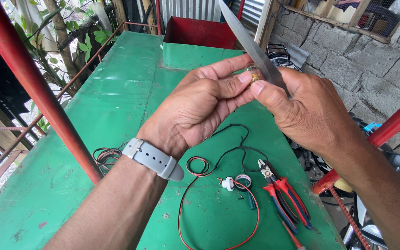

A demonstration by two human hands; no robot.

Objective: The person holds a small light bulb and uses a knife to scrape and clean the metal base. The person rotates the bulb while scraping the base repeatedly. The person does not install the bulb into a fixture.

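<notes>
Brass fitting (254,77), small, hard and light, is sitting pinched between my left hand (200,104) fingertips above the green bench (116,102). My right hand (309,111) is gripping the knife (251,44), blade against it; I'm judging it slippery.

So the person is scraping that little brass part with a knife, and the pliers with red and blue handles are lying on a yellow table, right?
Not quite: the table is green, not yellow, as the head view shows. The rest holds: the right hand holds the knife against a small brass part pinched in the left hand, and the pliers with red and blue handles lie on the table.
</notes>
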